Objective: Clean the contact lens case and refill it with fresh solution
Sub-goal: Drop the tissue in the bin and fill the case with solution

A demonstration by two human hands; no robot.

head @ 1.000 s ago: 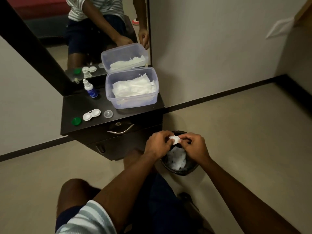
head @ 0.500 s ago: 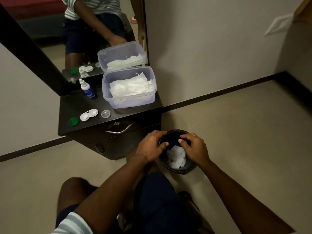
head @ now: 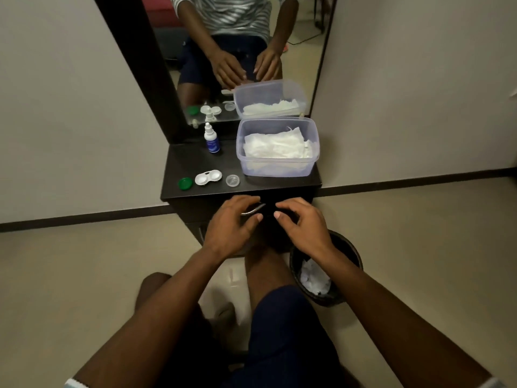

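1. Left hand (head: pixel 228 229) and right hand (head: pixel 303 228): grip released, fingers loosely curled, holding nothing, in front of the drawer handle (head: pixel 253 209).
2. Contact lens case (head: pixel 208 177): open on the tabletop (head: pixel 193 161), between green cap (head: pixel 185 183) and clear cap (head: pixel 232 180).
3. Solution bottle (head: pixel 211 142): upright near the mirror (head: pixel 243 51), beside the tissue container (head: pixel 277 148).

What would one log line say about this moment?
left hand: empty | right hand: empty | lens case: open on cabinet | bin: tissue inside

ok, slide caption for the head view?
Both empty hands, left and right, hover before the open white lens case on the black cabinet.
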